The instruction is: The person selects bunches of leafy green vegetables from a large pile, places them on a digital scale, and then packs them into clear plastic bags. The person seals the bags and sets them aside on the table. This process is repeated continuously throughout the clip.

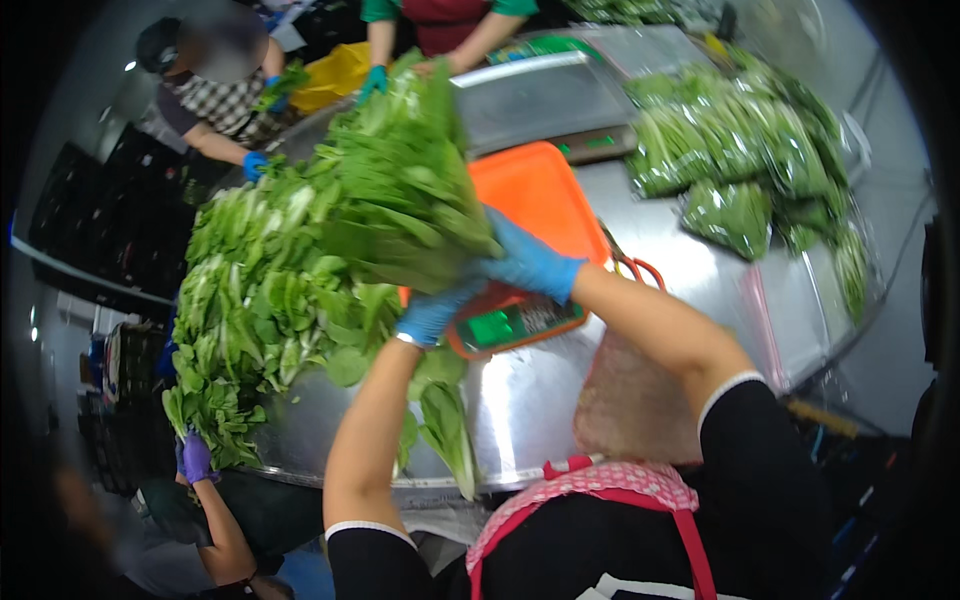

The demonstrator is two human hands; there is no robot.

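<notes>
Between both blue-gloved hands I grip a large, blurred bunch of leafy greens point(409, 202), its leaves pointing away from me. My left hand point(435, 311) is at the near end of the bunch, and my right hand point(532, 259) holds it from the right side. Under my hands lies a kitchen scale with an orange tray point(525, 195) and a lit green display point(487, 328). To the left spreads a broad pile of loose leafy greens point(255, 277). A single leafy head point(448, 427) lies closer to me, near the table's edge.
Bagged greens point(712, 135) are heaped on the right of the metal table point(517, 405). Scissors point(645, 271) lie beside the orange scale, with a larger scale point(536, 97) behind it. Plastic bags point(637, 397) sit near my right arm. Three co-workers' gloved hands point(199, 457) surround the pile.
</notes>
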